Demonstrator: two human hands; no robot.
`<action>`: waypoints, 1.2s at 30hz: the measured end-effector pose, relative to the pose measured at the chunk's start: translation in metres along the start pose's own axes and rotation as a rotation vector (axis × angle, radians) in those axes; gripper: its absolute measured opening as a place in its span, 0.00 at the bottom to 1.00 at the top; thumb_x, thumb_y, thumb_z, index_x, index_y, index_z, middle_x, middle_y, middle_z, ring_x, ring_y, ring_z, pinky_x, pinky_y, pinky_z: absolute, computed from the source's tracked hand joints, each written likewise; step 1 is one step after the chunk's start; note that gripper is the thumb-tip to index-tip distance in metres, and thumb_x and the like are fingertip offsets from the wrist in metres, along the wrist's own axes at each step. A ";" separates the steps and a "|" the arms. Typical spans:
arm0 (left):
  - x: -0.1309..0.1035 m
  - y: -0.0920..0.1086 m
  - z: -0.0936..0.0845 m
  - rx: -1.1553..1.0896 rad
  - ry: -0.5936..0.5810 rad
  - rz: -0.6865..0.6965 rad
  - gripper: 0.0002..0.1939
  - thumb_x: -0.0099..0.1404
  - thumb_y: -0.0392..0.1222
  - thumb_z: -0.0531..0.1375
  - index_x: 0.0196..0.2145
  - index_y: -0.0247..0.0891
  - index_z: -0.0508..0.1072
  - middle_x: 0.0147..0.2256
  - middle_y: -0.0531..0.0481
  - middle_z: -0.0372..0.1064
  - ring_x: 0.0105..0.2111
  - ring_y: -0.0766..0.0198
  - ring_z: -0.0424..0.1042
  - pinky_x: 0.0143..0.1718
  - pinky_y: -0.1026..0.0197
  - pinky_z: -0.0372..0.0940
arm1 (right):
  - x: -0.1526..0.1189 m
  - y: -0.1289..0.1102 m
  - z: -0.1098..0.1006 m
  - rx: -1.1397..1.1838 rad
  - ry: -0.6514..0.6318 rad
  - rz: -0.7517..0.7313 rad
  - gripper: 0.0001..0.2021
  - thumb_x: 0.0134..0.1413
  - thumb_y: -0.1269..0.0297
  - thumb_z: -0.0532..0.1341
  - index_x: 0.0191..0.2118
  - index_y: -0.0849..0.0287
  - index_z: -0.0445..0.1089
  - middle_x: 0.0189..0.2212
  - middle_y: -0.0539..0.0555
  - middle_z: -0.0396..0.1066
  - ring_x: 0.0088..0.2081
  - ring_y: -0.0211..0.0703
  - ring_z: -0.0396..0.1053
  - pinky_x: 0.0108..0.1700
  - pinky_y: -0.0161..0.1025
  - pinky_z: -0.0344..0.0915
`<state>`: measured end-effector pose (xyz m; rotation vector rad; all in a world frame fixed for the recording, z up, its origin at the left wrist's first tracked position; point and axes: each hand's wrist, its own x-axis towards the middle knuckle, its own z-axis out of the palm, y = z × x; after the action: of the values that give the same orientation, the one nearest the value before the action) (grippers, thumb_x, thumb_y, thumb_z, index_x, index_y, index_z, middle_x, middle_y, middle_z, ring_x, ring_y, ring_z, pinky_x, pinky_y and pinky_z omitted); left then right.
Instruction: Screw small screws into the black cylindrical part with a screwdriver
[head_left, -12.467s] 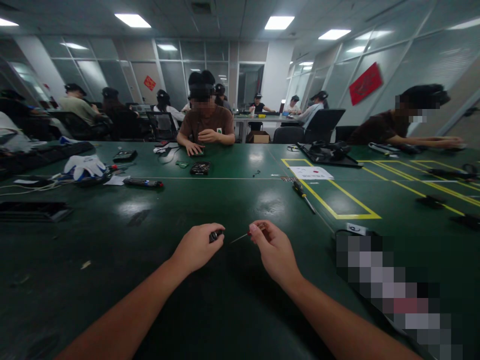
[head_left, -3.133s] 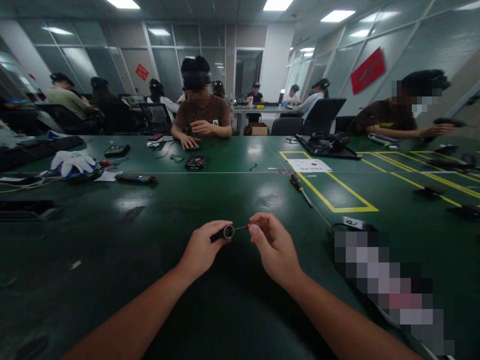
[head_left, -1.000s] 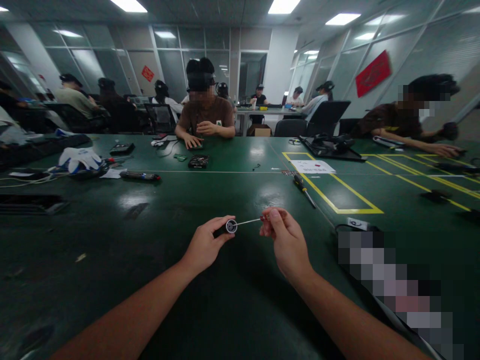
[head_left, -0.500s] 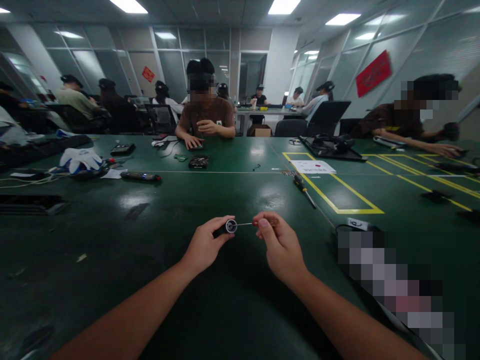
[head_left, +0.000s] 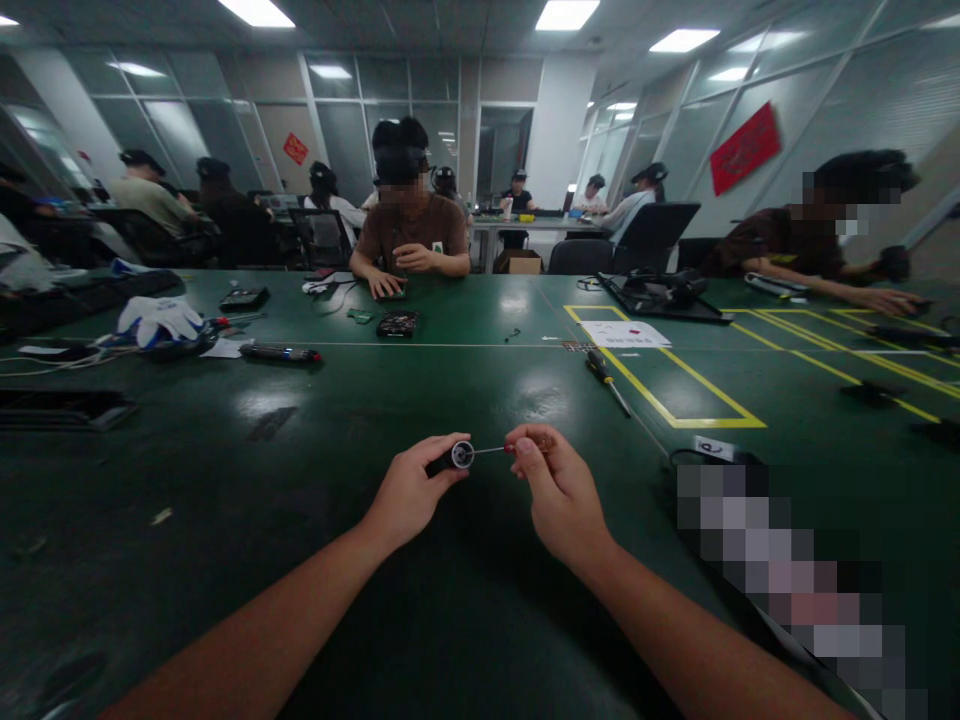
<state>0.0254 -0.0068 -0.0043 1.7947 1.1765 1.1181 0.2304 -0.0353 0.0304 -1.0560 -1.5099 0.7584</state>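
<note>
My left hand (head_left: 411,492) is closed round a dark cylinder (head_left: 442,462), whose round open end with a pale rim faces right and toward me. Between the fingers and thumb of my right hand (head_left: 556,485) is a small screwdriver (head_left: 491,449) with a thin metal shaft and a reddish, see-through handle. Its shaft points left and its tip reaches into the cylinder's open end; the tip itself is too small to make out. Both hands are held over the green table (head_left: 480,620).
A larger black-and-yellow screwdriver (head_left: 609,382) lies ahead to the right, beside a yellow tape outline (head_left: 712,423) and a white sheet (head_left: 626,333). Leftward are a pen-like dark tool (head_left: 281,354) and white gloves (head_left: 160,320). A person (head_left: 411,235) sits across the table.
Both hands hold nearly the same place. The right hand's fingers have shifted slightly on the screwdriver handle, and its shaft stays in the cylinder's open end.
</note>
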 end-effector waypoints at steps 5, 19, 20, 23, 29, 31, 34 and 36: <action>0.000 -0.004 -0.001 -0.008 0.002 -0.007 0.20 0.63 0.34 0.66 0.53 0.44 0.79 0.52 0.49 0.77 0.54 0.55 0.74 0.62 0.50 0.63 | 0.001 0.006 0.003 0.079 0.022 0.032 0.10 0.70 0.54 0.57 0.45 0.54 0.70 0.31 0.49 0.70 0.32 0.43 0.69 0.37 0.41 0.65; -0.001 0.006 -0.002 0.014 0.028 0.004 0.20 0.63 0.33 0.65 0.52 0.42 0.79 0.52 0.49 0.78 0.55 0.56 0.75 0.62 0.50 0.64 | 0.010 0.003 0.004 0.372 0.135 0.129 0.11 0.63 0.53 0.63 0.40 0.55 0.73 0.29 0.49 0.71 0.29 0.40 0.67 0.35 0.39 0.66; -0.001 0.006 -0.002 0.016 0.030 0.005 0.20 0.63 0.33 0.66 0.53 0.42 0.79 0.53 0.49 0.78 0.55 0.56 0.75 0.62 0.50 0.64 | 0.008 0.002 0.003 0.295 0.118 0.079 0.10 0.66 0.54 0.62 0.41 0.55 0.72 0.29 0.49 0.71 0.30 0.40 0.67 0.35 0.39 0.66; 0.000 0.004 -0.002 0.017 0.038 0.016 0.20 0.63 0.34 0.66 0.53 0.43 0.79 0.54 0.49 0.77 0.56 0.56 0.74 0.63 0.49 0.63 | 0.003 0.000 0.002 0.125 0.083 0.018 0.09 0.69 0.56 0.58 0.43 0.54 0.70 0.31 0.49 0.71 0.31 0.41 0.68 0.36 0.40 0.65; -0.001 0.001 -0.002 0.030 0.042 0.030 0.21 0.63 0.34 0.66 0.54 0.46 0.79 0.54 0.50 0.77 0.56 0.56 0.74 0.63 0.49 0.64 | -0.001 0.000 0.001 -0.050 0.022 -0.035 0.10 0.71 0.55 0.55 0.45 0.53 0.69 0.30 0.49 0.69 0.30 0.42 0.68 0.33 0.39 0.63; -0.001 0.000 -0.001 0.037 0.050 0.026 0.21 0.63 0.34 0.66 0.53 0.46 0.79 0.53 0.50 0.77 0.56 0.56 0.74 0.62 0.49 0.64 | -0.002 -0.002 0.001 -0.061 -0.020 -0.021 0.10 0.71 0.55 0.55 0.46 0.53 0.69 0.28 0.48 0.68 0.27 0.41 0.66 0.31 0.38 0.62; -0.001 -0.001 -0.001 0.044 0.064 0.024 0.20 0.63 0.34 0.66 0.52 0.46 0.80 0.53 0.49 0.78 0.54 0.56 0.75 0.62 0.49 0.65 | -0.003 -0.008 0.002 -0.039 -0.084 -0.008 0.09 0.68 0.56 0.58 0.47 0.53 0.70 0.28 0.48 0.70 0.28 0.41 0.68 0.31 0.38 0.64; 0.000 -0.002 -0.001 0.045 0.071 0.023 0.20 0.63 0.34 0.67 0.52 0.46 0.80 0.52 0.49 0.78 0.54 0.56 0.75 0.61 0.49 0.65 | -0.003 -0.011 0.002 -0.023 -0.122 -0.025 0.08 0.65 0.57 0.62 0.44 0.54 0.72 0.31 0.50 0.73 0.31 0.42 0.71 0.34 0.38 0.66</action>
<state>0.0237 -0.0065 -0.0054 1.8207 1.2341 1.1859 0.2258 -0.0429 0.0387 -1.0211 -1.6364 0.8019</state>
